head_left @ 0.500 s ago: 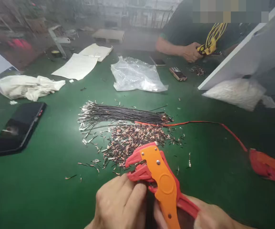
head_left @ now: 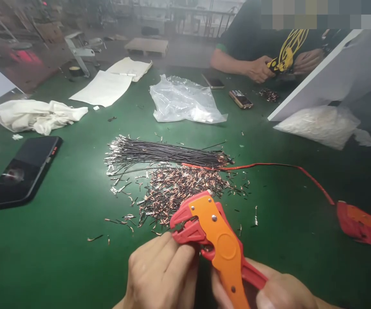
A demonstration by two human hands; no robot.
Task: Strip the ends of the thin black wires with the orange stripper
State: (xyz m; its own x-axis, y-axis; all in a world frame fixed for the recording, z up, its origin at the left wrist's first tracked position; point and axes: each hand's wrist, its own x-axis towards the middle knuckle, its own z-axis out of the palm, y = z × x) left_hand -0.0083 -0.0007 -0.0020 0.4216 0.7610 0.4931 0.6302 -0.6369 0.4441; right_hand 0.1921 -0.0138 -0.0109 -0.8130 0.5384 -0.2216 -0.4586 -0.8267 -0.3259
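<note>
My right hand (head_left: 283, 289) is wrapped round the handles of a red and orange wire stripper (head_left: 225, 246). Its jaws point left and stand apart. Close against the lower jaw is my left hand (head_left: 162, 270), with its fingers curled; whatever they pinch is hidden. Beyond the tool lies a heap of short cut wire ends (head_left: 179, 189), with copper showing. Behind that heap, a bundle of black wires (head_left: 169, 152) has silvery tips at the left and bare copper at the right. A red strip (head_left: 252, 165) runs from the bundle towards a second red and orange wire stripper (head_left: 363, 223).
A phone (head_left: 21, 174) and a white cloth (head_left: 40, 116) lie at the left. Farther back are papers (head_left: 103, 88), a clear plastic bag (head_left: 187, 101) and a keypad phone (head_left: 240, 99). Across the table, a co-worker's hand (head_left: 260, 69) holds a yellow tool beside a white panel (head_left: 330, 64).
The wire stripper and my right hand have shifted slightly right. My left hand stays nearly still. Across the table, the co-worker's other hand has come into clearer view.
</note>
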